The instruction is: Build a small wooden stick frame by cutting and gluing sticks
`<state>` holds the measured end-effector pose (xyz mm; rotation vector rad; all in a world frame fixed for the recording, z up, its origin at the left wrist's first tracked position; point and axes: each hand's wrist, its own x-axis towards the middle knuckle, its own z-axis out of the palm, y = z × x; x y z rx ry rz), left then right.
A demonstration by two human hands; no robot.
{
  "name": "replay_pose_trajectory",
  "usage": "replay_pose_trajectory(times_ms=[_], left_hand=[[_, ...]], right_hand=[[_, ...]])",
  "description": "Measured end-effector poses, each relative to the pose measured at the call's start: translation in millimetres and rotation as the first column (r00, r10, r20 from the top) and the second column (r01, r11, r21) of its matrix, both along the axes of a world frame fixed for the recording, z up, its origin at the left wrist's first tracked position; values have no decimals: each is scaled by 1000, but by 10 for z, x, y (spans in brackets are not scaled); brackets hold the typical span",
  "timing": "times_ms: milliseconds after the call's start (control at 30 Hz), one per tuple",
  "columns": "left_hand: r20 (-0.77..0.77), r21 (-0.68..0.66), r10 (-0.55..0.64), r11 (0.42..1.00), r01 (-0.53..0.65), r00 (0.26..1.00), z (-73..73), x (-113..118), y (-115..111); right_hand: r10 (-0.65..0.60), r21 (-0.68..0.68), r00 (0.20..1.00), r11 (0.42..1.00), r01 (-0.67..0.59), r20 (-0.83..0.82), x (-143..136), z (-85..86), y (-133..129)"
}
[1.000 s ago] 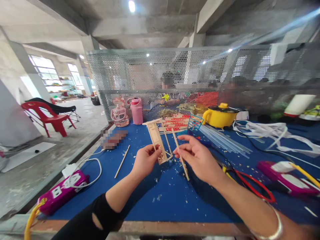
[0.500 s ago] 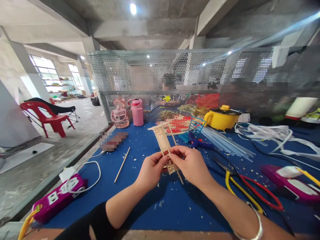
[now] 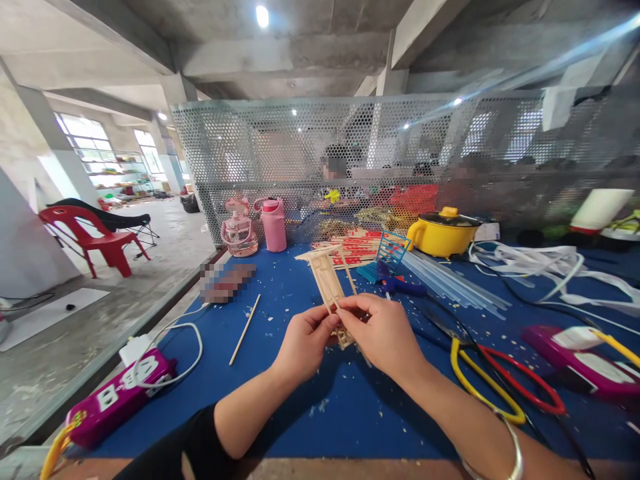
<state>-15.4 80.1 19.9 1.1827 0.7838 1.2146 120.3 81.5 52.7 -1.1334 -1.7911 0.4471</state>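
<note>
A small model built of pale wooden sticks (image 3: 326,277) is tilted over the blue table, with its wide end pointing away from me. My left hand (image 3: 304,339) pinches its left side near the lower end. From the other side my right hand (image 3: 383,331) is closed on the same model, thumb and fingertips meeting close to the left hand's. A thin stick (image 3: 349,270) runs along the model's right side and passes behind the right fingers. Part of the lower end is hidden by the fingers. One loose stick (image 3: 245,330) lies left of my hands.
A blue glue gun (image 3: 403,287) and pliers with red and yellow handles (image 3: 487,383) lie to the right. Clear glue sticks (image 3: 453,283), a yellow pot (image 3: 445,237) and a pink bottle (image 3: 273,227) stand farther back. Purple power strips (image 3: 123,397) flank the table, before a perforated screen (image 3: 280,153).
The model has turned slightly in my fingers. The lower end of the thin stick is now mostly behind my right hand. Both hands stay in nearly the same place.
</note>
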Motion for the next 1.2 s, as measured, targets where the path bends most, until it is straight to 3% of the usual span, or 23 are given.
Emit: replay_pose_trajectory(times_ms=[133, 333, 567, 667, 733, 867, 1000, 1200], left_hand=[[-2, -22, 46, 999, -46, 999, 40, -27, 2], [-90, -70, 38, 997, -44, 995, 128, -84, -23], [-100, -145, -99, 986, 84, 990, 159, -149, -76], [-109, -149, -18, 989, 1, 994, 266, -219, -6], [-29, -121, 54, 991, -58, 998, 371, -240, 81], [129, -146, 54, 989, -35, 990, 521, -174, 221], [130, -127, 125, 986, -109, 984, 522, -68, 203], [119, -97, 200, 977, -190, 972, 488, -13, 165]], right_hand=[[-18, 3, 997, 1000, 19, -74, 117, 71, -8], [-27, -44, 967, 999, 16, -254, 285, 242, 297], [147, -139, 964, 974, -180, -220, 167, 93, 264], [185, -161, 955, 961, -225, -233, 144, 52, 236], [214, -168, 938, 949, -266, -274, 132, 46, 239], [248, -204, 864, 909, -364, -439, 98, 51, 240], [220, -245, 823, 886, -393, -524, 88, 61, 226], [202, -249, 832, 894, -372, -517, 93, 77, 220]])
